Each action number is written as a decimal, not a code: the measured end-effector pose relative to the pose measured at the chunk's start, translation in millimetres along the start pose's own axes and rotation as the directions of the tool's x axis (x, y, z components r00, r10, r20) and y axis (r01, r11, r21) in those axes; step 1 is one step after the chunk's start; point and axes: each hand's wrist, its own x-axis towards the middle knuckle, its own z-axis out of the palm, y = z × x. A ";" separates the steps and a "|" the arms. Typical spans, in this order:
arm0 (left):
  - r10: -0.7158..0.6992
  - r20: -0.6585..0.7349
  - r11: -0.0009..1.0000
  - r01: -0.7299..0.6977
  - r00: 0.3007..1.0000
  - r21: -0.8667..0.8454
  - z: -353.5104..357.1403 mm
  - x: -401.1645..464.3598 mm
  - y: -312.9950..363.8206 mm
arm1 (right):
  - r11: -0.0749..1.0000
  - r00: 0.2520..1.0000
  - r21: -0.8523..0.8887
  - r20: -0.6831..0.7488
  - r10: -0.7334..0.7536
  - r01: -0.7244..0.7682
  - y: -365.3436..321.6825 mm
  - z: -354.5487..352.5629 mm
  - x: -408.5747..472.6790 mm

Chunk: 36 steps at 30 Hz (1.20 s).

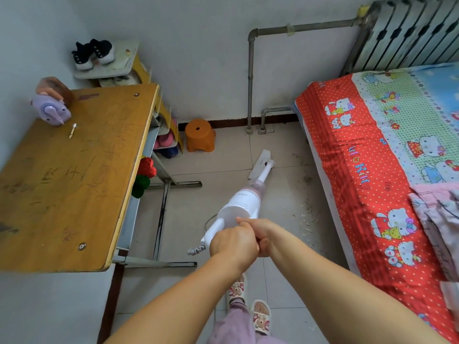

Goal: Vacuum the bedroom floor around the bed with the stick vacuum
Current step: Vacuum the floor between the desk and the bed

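Head view, looking down on a bedroom floor between desk and bed. Stick vacuum (pixel 244 197): white body with pinkish dust cup, held low and angled forward; floor head (pixel 259 163) flat on the tile (pixel 223 160), near the bed's long edge. Left hand (pixel 233 243): fingers curled round the vacuum's handle, gripping it. Right hand (pixel 260 235): wrapped over and against the left hand at the same handle, thumb laid forward; whether its fingers reach the handle itself is hard to tell, since the left hand covers them. Bed (pixel 372 170): right side, red dotted sheet with cartoon cat print, a crumpled pink cloth (pixel 437 219) on top. Debris (pixel 306 212): pale and dark flecks scattered on the tile beside the bed, right of the vacuum. Wooden desk (pixel 74 175): left side, scratched top, bearing a purple pencil sharpener (pixel 51 110). Orange plastic stool (pixel 200 135): against the far wall, beyond the floor head. Radiator (pixel 409 33): upper right, with grey pipes running down the wall. Slippers (pixel 248 304): on the person's feet, bottom centre.
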 end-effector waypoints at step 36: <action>-0.311 -0.532 0.924 0.120 0.788 -0.362 -57.3 84.0 -72.7 | 0.747 0.989 0.650 -0.127 -0.073 0.139 -55.6 71.4 61.0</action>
